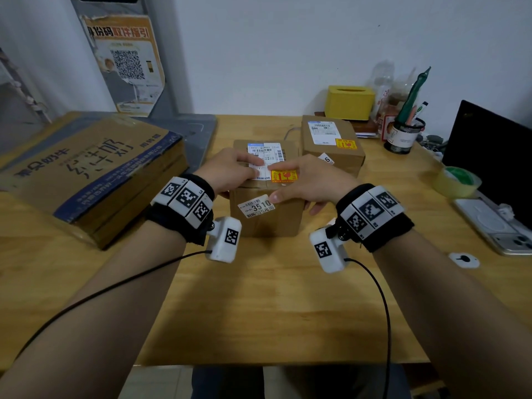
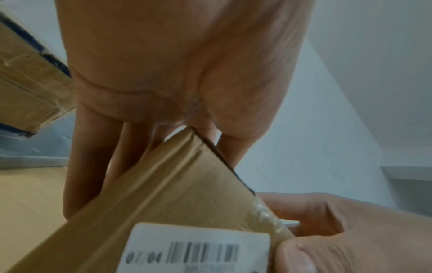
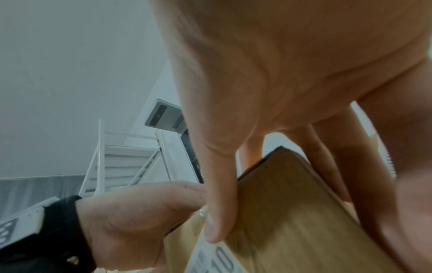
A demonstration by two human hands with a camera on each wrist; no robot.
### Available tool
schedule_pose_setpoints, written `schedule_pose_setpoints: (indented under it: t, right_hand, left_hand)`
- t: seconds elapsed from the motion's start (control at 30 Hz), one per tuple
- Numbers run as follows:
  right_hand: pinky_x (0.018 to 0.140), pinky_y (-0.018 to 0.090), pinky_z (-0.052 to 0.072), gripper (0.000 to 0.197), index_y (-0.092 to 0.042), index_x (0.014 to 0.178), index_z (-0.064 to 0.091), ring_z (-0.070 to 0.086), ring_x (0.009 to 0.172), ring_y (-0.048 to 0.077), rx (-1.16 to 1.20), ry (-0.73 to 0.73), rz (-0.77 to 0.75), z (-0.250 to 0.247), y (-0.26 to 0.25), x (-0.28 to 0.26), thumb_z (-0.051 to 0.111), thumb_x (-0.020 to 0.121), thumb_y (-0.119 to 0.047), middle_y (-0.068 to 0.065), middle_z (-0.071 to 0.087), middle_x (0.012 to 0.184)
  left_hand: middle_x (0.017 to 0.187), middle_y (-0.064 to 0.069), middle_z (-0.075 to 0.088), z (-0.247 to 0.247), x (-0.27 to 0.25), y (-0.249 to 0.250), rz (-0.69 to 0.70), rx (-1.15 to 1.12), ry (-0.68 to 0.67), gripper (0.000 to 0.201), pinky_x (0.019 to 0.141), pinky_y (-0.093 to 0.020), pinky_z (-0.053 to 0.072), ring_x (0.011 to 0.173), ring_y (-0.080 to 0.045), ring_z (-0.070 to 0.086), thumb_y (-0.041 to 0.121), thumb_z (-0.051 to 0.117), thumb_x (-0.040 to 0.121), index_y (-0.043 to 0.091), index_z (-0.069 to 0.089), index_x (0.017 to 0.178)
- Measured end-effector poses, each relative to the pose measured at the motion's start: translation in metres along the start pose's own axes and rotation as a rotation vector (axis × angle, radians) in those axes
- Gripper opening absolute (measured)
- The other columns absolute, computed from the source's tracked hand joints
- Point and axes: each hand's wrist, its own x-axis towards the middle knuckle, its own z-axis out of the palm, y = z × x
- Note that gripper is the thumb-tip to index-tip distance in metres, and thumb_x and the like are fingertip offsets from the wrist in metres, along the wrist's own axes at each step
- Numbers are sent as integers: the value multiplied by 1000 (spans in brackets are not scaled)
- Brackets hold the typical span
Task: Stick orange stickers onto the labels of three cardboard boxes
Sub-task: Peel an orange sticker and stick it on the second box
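Note:
A small cardboard box [image 1: 267, 223] stands mid-table, its white shipping label [image 1: 266, 152] on top. An orange sticker [image 1: 283, 176] lies at that label's near right corner. My left hand [image 1: 230, 171] rests flat on the label, its other fingers [image 2: 88, 166] running down the box's [image 2: 175, 194] left side. My right hand [image 1: 305, 182] presses its index finger on the sticker; the thumb [image 3: 219, 212] touches the front face above a "3510" tag [image 1: 256, 208]. Behind to the right, a second box [image 1: 331, 151] carries its own orange sticker [image 1: 345, 144].
A large flat carton [image 1: 86, 168] fills the table's left side. At the back right stand a yellow tissue box [image 1: 349, 102] and a pen holder [image 1: 406, 133]. A tape roll [image 1: 457, 181], a dark screen [image 1: 489, 156] and a phone [image 1: 498, 226] sit along the right.

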Motion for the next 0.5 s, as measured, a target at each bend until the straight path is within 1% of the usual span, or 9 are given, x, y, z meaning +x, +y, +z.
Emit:
schedule_pose_setpoints:
  t: [0.1,0.2,0.3,0.4,0.47,0.5]
  right_hand:
    - [50,28,58,78,-51,143,49,71,75,23,6,-16,7,0,1,1,86,74,-49,-6,57,128]
    - [51,30,60,79,-52,144,47,73,81,25,5,-28,12,-1,0,1,85,75,-51,-7,54,132]
    - [51,29,59,79,-54,144,46,72,82,24,12,-24,14,-1,0,3,84,75,-52,-8,55,130]
    - [53,31,61,80,-56,146,42,71,83,23,15,-10,19,0,-1,7,82,76,-54,-7,56,127]
    - [55,33,63,82,-55,148,39,70,82,23,12,-7,20,0,-2,12,81,78,-54,-6,55,129]
    - [55,34,63,82,-54,150,37,69,80,23,11,-6,18,-1,-3,16,80,79,-54,-5,55,130]
  left_hand:
    - [115,6,60,0,2,-2,2,9,2,26,82,-39,61,93,-18,69,23,63,96,36,67,118]
    - [112,6,61,1,4,-3,6,7,1,26,80,-39,62,92,-17,69,23,63,96,36,67,118]
    - [115,5,61,0,7,-3,10,-9,3,26,79,-38,62,93,-17,69,23,63,96,36,67,118]
    - [121,4,61,1,13,-4,16,-36,26,26,75,-34,61,94,-17,69,22,63,96,34,68,119]
    - [123,2,61,1,19,-5,27,-49,49,26,76,-33,60,96,-17,68,21,62,96,32,68,119]
    - [124,1,62,1,22,-5,34,-60,61,26,79,-32,59,98,-18,68,20,63,96,30,68,119]
